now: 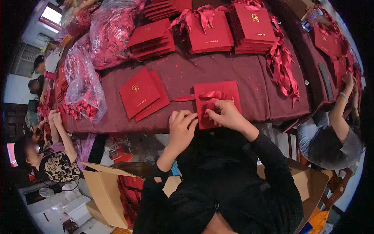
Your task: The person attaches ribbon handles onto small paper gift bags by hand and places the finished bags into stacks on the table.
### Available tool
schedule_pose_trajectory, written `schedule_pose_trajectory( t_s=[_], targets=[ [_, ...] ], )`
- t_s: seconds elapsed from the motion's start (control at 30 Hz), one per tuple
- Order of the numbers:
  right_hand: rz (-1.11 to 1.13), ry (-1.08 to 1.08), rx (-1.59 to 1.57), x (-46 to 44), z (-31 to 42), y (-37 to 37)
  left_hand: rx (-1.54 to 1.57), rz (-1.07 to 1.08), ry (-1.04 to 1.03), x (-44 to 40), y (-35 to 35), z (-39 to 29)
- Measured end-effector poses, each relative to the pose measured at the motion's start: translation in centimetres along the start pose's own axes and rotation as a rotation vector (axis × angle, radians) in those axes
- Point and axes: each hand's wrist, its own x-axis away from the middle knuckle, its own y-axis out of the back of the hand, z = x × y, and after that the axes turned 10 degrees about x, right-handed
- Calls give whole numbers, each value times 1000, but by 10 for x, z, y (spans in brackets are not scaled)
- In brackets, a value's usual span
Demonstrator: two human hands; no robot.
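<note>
A flat red square card [232, 91] with small gold print lies in front of me at the table's near edge. Across it runs a loop of shiny red ribbon [212, 94], its tail [184, 98] stretching left over the cloth. My right hand [226, 115] is over the card, thumb and forefinger pinched on the ribbon; the exact pinch point is partly hidden. At the card's lower left edge is my left hand [181, 130], fingers bent, with thumb and forefinger gripping that edge. Two more red cards [140, 93], the upper one bearing a gold emblem, overlap to the left.
Stacks of red cards [255, 27] line the back, with ribbons [281, 70] hanging at right. Clear plastic bags [83, 78] of red ribbon sit at left. A cardboard box [103, 195] stands below. Other people [58, 163] work on both sides; a dark phone-like slab [325, 81] lies right.
</note>
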Motion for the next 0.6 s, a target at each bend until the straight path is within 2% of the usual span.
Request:
schedule_pose_trajectory(
  t_s=[0.07,0.13,0.27,0.33,0.47,0.6],
  targets=[
    [30,10,64,-1,-5,1,22,-30,4,0,-2,2],
    [-51,127,190,-2,-6,1,82,-23,30,0,-1,4],
    [-10,196,130,3,7,5,126,-26,66,-2,-1,-1],
    [6,278,293,1,3,5,150,-24,59,-2,-2,-2],
    [72,225,260,-3,-15,3,168,-22,70,-4,-6,-2],
    [31,275,252,-2,-8,1,3,48,-17,-8,-4,-8]
  ],
)
